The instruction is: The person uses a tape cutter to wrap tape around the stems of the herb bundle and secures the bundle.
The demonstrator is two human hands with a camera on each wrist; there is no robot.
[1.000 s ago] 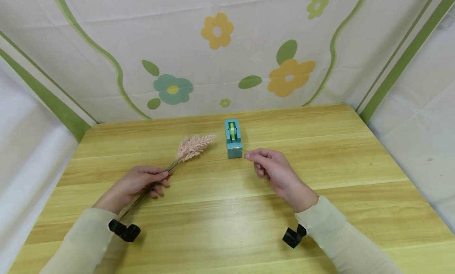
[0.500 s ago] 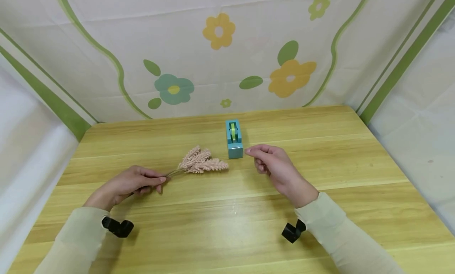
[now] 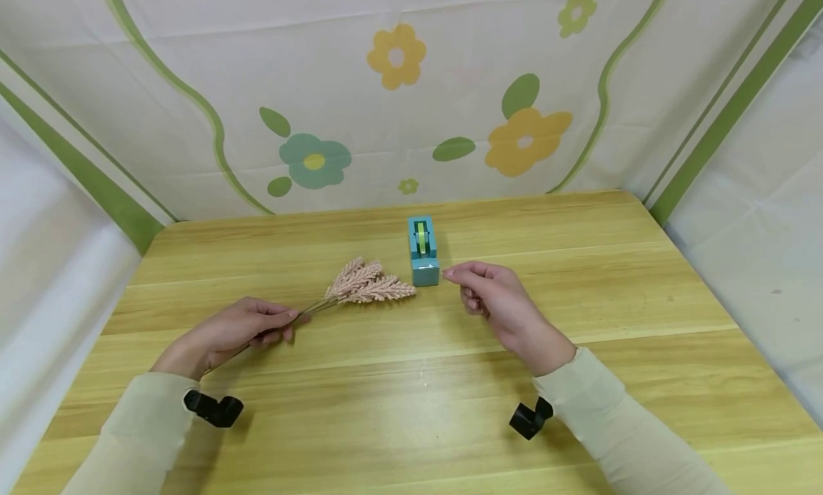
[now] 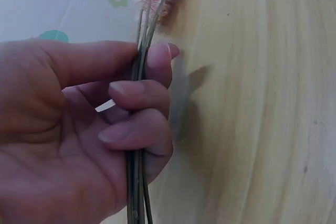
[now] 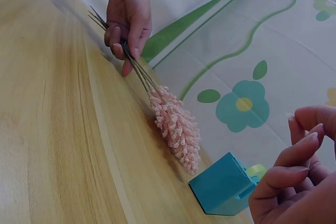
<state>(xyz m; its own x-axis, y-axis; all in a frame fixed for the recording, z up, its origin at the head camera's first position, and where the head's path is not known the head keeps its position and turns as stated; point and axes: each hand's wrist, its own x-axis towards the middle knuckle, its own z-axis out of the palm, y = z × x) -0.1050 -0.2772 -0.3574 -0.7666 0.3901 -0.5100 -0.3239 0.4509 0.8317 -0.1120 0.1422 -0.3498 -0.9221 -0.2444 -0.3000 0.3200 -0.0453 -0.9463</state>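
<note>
My left hand (image 3: 234, 331) grips the thin stems (image 4: 137, 192) of a bunch of pink artificial flowers (image 3: 366, 284). Thumb and curled fingers wrap the stems in the left wrist view, and the flower heads point right. A blue tape dispenser (image 3: 425, 272) with a yellow-green roll (image 3: 421, 238) stands beside the tips of the flowers. Just right of the dispenser's front, my right hand (image 3: 501, 309) has thumb and index finger pinched together. A tiny pale end of tape shows at its fingertips; the rest of that piece is too thin to see.
The wooden table (image 3: 360, 423) spreads under both hands. Behind it hangs a white curtain (image 3: 244, 38) printed with flowers and green lines. Black wrist cameras sit at both cuffs, the left camera (image 3: 215, 409) and the right camera (image 3: 531, 418).
A thin strip ran from the dispenser to my right fingertips a second ago; it no longer shows there. My left hand has swung the flowers lower and rightward, then raised them slightly.
</note>
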